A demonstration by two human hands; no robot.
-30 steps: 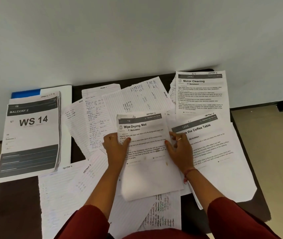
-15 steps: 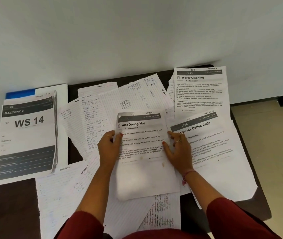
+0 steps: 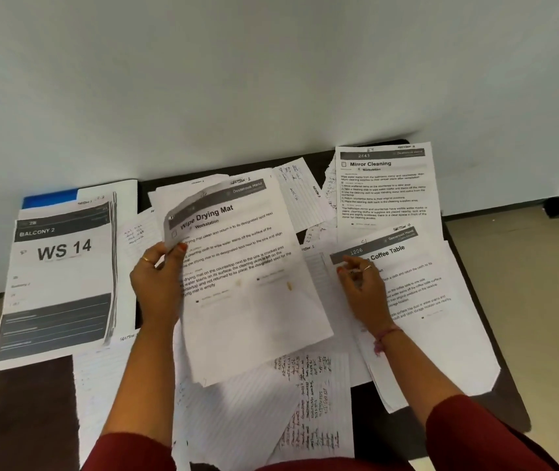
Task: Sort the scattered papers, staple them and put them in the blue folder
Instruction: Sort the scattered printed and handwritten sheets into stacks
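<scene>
- Counter (image 3: 33,413): dark top, set against a pale wall, littered with loose sheets.
- "WS 14" stack (image 3: 57,283): at 9 o'clock, squared up, lying over the blue folder (image 3: 48,200), of which only a corner shows at 10 o'clock.
- "Wipe Drying Mat" sheet (image 3: 247,287): centre, raised and tilted, top-left corner curling.
- "Coffee Table" sheet (image 3: 434,300): at 3 o'clock, flat.
- "Mirror Cleaning" sheet (image 3: 385,188): at 1 o'clock, flat.
- Lined handwritten pages (image 3: 308,406): at 6 o'clock.
- Left hand (image 3: 155,283): grip pinching the mat sheet's left edge.
- Right hand (image 3: 365,290): grip released, fingers loosely bent over the "Coffee Table" sheet.
</scene>
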